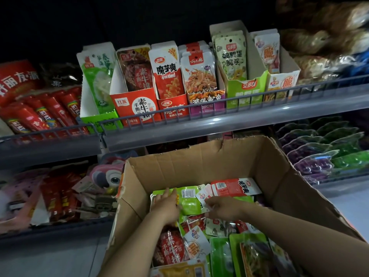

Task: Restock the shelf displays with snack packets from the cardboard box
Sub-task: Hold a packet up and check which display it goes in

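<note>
An open cardboard box [199, 162] stands in front of the shelves, holding several loose snack packets. Both my hands are down inside it. My left hand [166, 204] lies on a green packet [188, 200] with a barcode, fingers spread over its left end. My right hand [221, 207] pinches the edge of a small white and red packet [203, 195] beside it. A red packet [233, 186] lies at the back of the box. On the upper shelf stand display cartons [135, 104] with upright packets.
A grey wire rail [219, 100] runs along the upper shelf's front. Red sausage packs [46, 112] lie at left, purple and green packs [323, 152] at right on the lower shelf. Toy and red packets [60, 192] fill the lower left shelf.
</note>
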### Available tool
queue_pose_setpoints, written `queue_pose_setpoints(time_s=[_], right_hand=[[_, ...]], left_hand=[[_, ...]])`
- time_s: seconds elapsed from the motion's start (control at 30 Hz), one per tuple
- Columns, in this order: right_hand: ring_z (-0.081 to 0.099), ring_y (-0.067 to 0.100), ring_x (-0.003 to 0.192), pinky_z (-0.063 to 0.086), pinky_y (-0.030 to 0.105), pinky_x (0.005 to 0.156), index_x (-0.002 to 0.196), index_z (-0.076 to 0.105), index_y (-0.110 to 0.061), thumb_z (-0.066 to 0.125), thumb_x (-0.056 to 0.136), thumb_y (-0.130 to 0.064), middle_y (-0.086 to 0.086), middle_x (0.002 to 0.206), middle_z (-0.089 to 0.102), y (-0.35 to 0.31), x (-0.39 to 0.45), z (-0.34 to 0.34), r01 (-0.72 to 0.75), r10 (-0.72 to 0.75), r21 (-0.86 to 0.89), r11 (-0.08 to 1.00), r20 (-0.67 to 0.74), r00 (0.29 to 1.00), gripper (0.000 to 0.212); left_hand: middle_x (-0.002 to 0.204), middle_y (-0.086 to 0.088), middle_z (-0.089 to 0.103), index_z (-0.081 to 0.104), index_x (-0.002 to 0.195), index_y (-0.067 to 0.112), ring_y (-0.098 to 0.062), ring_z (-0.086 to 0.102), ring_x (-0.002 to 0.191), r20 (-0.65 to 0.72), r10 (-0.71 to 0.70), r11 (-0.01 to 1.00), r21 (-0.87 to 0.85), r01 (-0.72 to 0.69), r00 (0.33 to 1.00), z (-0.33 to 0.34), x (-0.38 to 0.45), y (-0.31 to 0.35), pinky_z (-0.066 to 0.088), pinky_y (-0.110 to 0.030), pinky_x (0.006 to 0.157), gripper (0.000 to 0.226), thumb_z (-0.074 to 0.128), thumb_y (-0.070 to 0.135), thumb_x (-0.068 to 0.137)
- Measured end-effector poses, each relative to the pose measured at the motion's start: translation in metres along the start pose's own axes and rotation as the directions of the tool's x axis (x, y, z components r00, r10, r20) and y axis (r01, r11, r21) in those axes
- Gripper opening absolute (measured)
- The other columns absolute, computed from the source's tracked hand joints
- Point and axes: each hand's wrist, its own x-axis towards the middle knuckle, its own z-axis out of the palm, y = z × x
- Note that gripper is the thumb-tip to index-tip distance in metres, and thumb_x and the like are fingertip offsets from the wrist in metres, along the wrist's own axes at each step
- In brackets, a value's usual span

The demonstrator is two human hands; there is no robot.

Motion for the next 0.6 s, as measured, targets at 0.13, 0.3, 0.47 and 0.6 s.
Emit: queue_pose_setpoints(time_s=[0.13, 0.3, 0.47, 0.6], right_hand=[[0.043, 0.021, 0.129, 0.035, 0.023, 0.099, 0.145, 0.035, -0.023, 0.059, 0.089, -0.040, 0.004, 0.147, 0.040, 0.000, 0.000, -0.001, 0.001, -0.001, 0.025, 1.000, 0.000, 1.000, 0.063], [0.040, 0.023, 0.132, 0.034, 0.027, 0.105, 0.146, 0.033, -0.022, 0.057, 0.091, -0.042, 0.005, 0.148, 0.038, -0.003, -0.003, -0.003, 0.005, -0.005, 0.010, 1.000, 0.016, 1.000, 0.063], [0.038, 0.023, 0.134, 0.032, 0.033, 0.110, 0.145, 0.033, -0.019, 0.056, 0.092, -0.041, 0.005, 0.149, 0.037, -0.011, -0.008, -0.009, 0.010, -0.010, 0.007, 1.000, 0.045, 0.999, 0.062], [0.050, 0.017, 0.118, 0.043, 0.022, 0.093, 0.143, 0.037, -0.020, 0.057, 0.092, -0.037, 0.003, 0.142, 0.046, -0.020, -0.016, -0.016, 0.032, -0.035, 0.097, 0.995, 0.024, 0.999, 0.057]], left_hand=[[0.158, -0.005, 0.010, 0.010, 0.152, 0.023, -0.031, 0.012, 0.142, -0.038, 0.041, 0.999, -0.003, -0.042, 0.998, 0.003, 0.000, 0.000, 0.017, -0.033, 0.115, 0.069, 0.046, 0.040, 0.096], [0.145, -0.006, 0.028, 0.026, 0.148, 0.021, -0.027, 0.025, 0.134, -0.103, 0.063, 0.998, -0.006, -0.064, 0.993, 0.002, -0.003, 0.001, 0.029, -0.032, 0.109, 0.072, 0.061, 0.039, 0.088], [0.118, -0.005, 0.046, 0.060, 0.117, 0.016, -0.023, 0.041, 0.117, -0.250, 0.055, 0.989, -0.118, -0.087, 0.967, -0.010, -0.006, 0.004, 0.040, -0.032, 0.096, 0.048, 0.076, 0.031, 0.075], [0.093, 0.003, 0.056, 0.068, 0.076, 0.021, -0.019, 0.057, 0.097, -0.354, 0.044, 0.966, -0.224, -0.130, 0.934, -0.034, -0.014, 0.011, 0.047, -0.029, 0.079, 0.012, 0.079, 0.026, 0.072]])
